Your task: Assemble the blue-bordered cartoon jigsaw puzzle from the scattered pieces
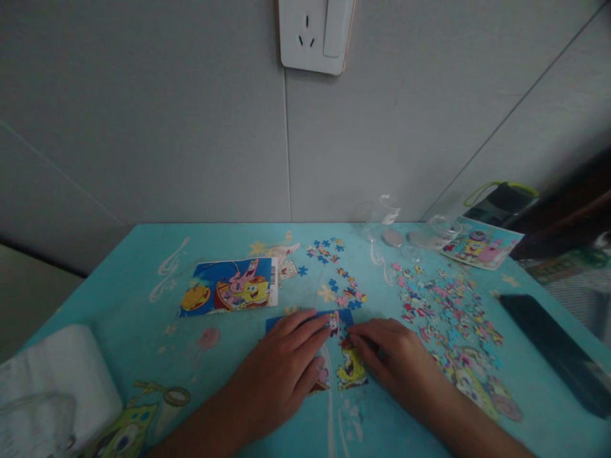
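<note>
A partly joined jigsaw puzzle (352,369) with a yellow cartoon sponge lies in front of me, its blue upper strip joined and an opening in its middle showing the tabletop. My left hand (291,362) rests flat across the puzzle's left part, fingers stretched out, covering much of it. At the right edge, the thumb and fingers of my right hand (391,353) are pinched together on a puzzle piece (347,332), mostly hidden by the fingertips. Beyond my left hand lies the picture card (233,286), showing cartoon figures on blue.
Loose pieces form small groups (327,250) behind the puzzle and a wide spread (449,305) at right. Clear containers (389,210), another picture card (482,243) and a dark flat object (556,350) stand or lie rightward. A white object (57,381) is at left.
</note>
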`<state>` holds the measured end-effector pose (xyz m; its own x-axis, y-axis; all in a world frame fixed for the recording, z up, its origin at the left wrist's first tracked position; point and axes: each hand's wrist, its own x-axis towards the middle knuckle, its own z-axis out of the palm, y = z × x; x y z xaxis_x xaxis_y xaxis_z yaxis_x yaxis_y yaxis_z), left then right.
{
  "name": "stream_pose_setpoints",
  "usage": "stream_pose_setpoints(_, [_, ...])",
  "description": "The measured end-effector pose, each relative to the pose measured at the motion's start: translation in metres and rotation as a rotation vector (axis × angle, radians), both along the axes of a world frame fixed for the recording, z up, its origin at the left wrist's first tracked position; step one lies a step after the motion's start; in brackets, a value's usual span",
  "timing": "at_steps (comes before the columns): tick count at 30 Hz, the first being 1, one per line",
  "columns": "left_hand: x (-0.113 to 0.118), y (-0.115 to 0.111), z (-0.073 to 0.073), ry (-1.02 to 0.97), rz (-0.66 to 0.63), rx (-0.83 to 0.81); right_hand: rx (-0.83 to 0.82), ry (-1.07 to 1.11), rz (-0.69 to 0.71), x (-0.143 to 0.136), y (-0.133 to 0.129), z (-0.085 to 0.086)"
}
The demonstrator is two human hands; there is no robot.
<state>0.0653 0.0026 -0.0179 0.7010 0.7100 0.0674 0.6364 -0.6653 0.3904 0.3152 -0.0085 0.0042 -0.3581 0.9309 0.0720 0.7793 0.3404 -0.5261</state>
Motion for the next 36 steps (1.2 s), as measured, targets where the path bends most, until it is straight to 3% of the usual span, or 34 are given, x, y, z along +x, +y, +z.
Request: stream_pose_setpoints(36, [-0.0035, -0.0003, 0.0065, -0.036, 0.0, -0.048, -0.032, 0.005, 0.017, -0.001, 0.0004, 0.0006])
